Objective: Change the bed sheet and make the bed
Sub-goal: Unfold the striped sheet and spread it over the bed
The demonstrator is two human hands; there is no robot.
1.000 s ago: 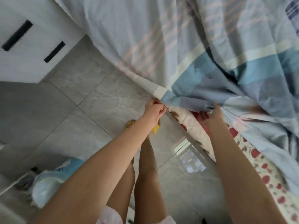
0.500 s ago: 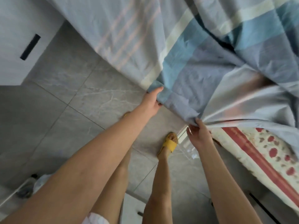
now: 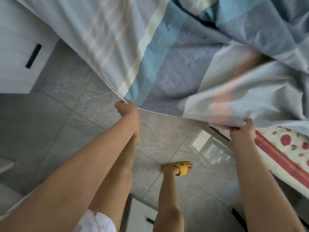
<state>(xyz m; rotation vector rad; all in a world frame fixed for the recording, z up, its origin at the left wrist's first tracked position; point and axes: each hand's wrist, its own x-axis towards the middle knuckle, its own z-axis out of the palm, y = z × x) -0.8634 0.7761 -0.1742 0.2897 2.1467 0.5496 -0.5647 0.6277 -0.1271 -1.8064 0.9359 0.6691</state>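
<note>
A blue, grey and pink striped bed sheet [image 3: 175, 64] hangs stretched across the upper part of the view. My left hand [image 3: 127, 108] grips its lower corner over the floor. My right hand [image 3: 242, 131] grips the sheet's edge further right, with cloth bunched in the fingers. Between my two hands the hem is pulled taut. Under the sheet at the right lies a white mattress cover [image 3: 287, 151] with red flowers and a red stripe.
Grey floor tiles [image 3: 58, 123] lie below. A white cabinet [image 3: 20, 52] with dark handles stands at the left. My feet wear yellow slippers [image 3: 178, 168] on the floor. Another white unit [image 3: 140, 213] is near my legs at the bottom.
My hands have moved apart along the sheet's edge, the right one going further right. The hem between them is now pulled straight, and my right foot has stepped to the right.
</note>
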